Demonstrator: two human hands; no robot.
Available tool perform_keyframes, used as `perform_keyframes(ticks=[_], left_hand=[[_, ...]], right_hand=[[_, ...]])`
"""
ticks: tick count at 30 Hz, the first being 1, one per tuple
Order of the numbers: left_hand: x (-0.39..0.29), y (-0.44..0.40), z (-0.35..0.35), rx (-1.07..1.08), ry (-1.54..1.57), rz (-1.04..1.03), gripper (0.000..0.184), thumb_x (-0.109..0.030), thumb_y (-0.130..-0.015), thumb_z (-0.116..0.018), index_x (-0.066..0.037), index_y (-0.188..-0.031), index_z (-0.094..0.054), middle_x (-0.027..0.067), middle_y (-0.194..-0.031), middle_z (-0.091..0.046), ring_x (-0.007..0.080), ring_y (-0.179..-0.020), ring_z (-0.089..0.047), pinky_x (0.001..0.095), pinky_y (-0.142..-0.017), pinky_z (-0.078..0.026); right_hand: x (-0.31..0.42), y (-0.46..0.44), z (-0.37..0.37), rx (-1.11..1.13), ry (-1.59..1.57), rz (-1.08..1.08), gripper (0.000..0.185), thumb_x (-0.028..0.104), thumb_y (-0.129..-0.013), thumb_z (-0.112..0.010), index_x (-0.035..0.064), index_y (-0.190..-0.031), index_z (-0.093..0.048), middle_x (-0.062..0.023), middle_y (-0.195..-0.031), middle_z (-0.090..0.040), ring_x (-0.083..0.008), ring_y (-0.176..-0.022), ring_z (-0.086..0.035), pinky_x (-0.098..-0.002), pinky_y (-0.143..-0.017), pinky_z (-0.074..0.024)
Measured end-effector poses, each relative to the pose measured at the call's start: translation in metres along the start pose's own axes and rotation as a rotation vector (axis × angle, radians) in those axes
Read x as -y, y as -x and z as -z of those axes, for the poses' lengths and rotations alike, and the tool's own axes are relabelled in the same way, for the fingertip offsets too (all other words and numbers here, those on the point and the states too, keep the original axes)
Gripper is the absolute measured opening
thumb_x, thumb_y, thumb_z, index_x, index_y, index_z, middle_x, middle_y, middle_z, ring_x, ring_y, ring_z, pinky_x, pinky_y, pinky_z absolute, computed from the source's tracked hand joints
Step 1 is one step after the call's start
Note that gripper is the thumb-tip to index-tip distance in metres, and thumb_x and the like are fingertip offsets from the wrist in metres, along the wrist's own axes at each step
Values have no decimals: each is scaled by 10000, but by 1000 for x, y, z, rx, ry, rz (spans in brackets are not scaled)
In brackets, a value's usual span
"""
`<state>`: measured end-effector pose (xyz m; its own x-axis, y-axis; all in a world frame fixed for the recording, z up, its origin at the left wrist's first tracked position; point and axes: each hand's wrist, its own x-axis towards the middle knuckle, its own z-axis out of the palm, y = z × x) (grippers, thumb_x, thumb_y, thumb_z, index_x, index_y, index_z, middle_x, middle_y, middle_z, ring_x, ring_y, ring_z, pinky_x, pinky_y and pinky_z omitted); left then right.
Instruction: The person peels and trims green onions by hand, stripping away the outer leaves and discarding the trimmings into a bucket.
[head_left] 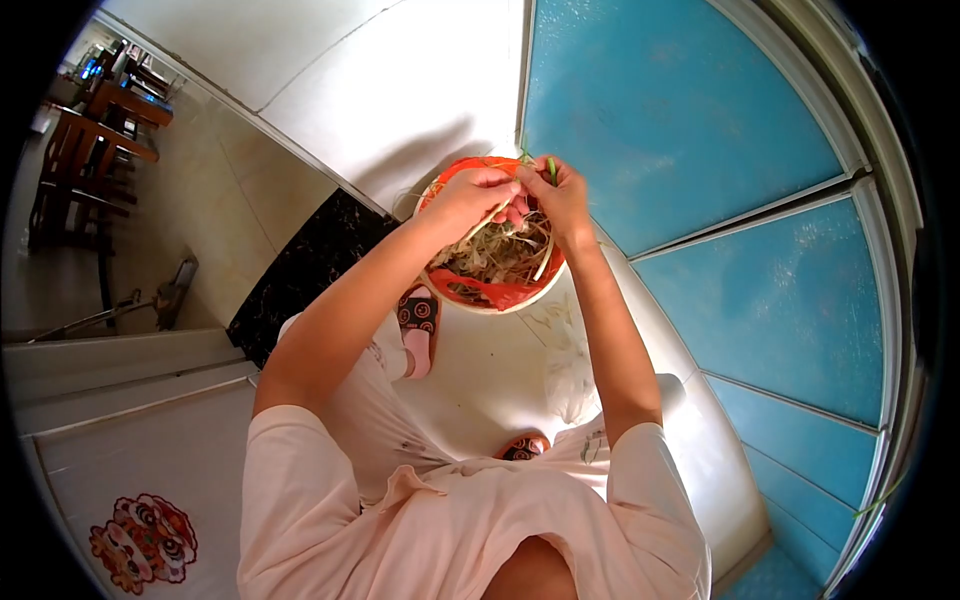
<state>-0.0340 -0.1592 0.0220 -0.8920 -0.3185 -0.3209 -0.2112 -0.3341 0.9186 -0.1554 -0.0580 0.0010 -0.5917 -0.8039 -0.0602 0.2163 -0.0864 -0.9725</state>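
Both of my hands meet above a round bin [493, 306] lined with a red bag [507, 294]. The bin holds dry, stringy plant scraps [497, 254]. My left hand [474, 203] is closed, its fingers pinched on a thin pale-green stalk [487, 222] that slants down toward the scraps. My right hand [557, 200] is closed on a green stalk [552, 171] that sticks up beside its fingers. The fingertips of the two hands are close together, and the far ends of the stalks are partly hidden by them.
Blue cabinet doors [680, 120] rise on the right. A whitish plastic bag [572, 385] lies on the floor below the bin. Black stone edging [310, 270], a long-handled tool [172, 295] and wooden chairs [85, 165] are on the left. Slippered feet [420, 325] stand near the bin.
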Motion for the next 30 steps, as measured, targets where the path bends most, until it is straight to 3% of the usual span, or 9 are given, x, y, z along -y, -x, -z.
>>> perform_keyframes(ticks=[2,7,13,16,19,22,23,28,30], left_hand=[[-1,-1,2,13,135,15,205,-141,-942,-478,36,-964,-580,109,-822,-643,182,-685,-643,264,-643,-491],[7,-5,9,-105,84,94,237,-168,-946,-475,45,-999,-563,127,-851,-642,176,-739,-633,285,-667,-506],[25,-6,30,-252,-1306,93,165,-151,-846,-551,-22,-780,-628,125,-776,-654,221,-691,-636,346,-640,-504],[25,4,28,-259,-1523,81,173,-163,-805,-605,-9,-748,-658,148,-811,-661,310,-726,-638,437,-659,-508],[3,5,14,-270,-1342,-61,137,-164,-823,-601,-45,-814,-667,99,-785,-659,205,-654,-620,320,-626,-497],[4,-1,-5,-130,-395,-170,162,-174,-831,-638,-23,-886,-659,41,-768,-647,130,-640,-593,269,-581,-468],[3,-1,-10,-109,-323,-130,184,-170,-837,-655,-1,-909,-642,2,-761,-615,70,-635,-553,215,-542,-414],[2,-1,-13,-122,-176,-68,134,-139,-839,-641,-15,-891,-645,16,-718,-604,64,-591,-511,195,-526,-372],[3,-2,-12,-124,-175,-73,124,-134,-841,-637,-19,-885,-643,17,-715,-605,67,-582,-503,200,-531,-376]], right_hand=[[-1,0,4,6,-160,-37,110,91,-851,-639,33,-807,-557,-2,-669,-575,-66,-562,-511,-208,-513,-407],[7,7,3,-80,-20,-38,104,98,-855,-635,27,-816,-570,17,-695,-555,-47,-610,-485,-195,-563,-392],[6,3,27,-203,159,211,111,105,-882,-598,11,-835,-562,38,-687,-517,-39,-625,-463,-194,-574,-379],[14,5,37,-164,226,191,96,95,-883,-592,10,-845,-566,32,-681,-529,-46,-631,-479,-194,-583,-386],[10,7,42,-114,263,211,84,82,-883,-586,8,-849,-568,24,-678,-545,-51,-641,-498,-193,-598,-399],[10,13,33,-78,194,115,74,71,-881,-582,4,-852,-568,12,-693,-559,-54,-650,-502,-195,-609,-405],[7,13,31,-55,178,131,74,71,-881,-583,5,-852,-568,11,-698,-561,-54,-653,-503,-196,-612,-407],[-1,15,18,8,-13,154,72,69,-876,-594,8,-850,-566,8,-724,-569,-52,-668,-500,-200,-623,-412],[-2,15,17,48,129,164,84,73,-871,-603,8,-834,-564,10,-714,-567,-50,-660,-494,-204,-620,-416]])
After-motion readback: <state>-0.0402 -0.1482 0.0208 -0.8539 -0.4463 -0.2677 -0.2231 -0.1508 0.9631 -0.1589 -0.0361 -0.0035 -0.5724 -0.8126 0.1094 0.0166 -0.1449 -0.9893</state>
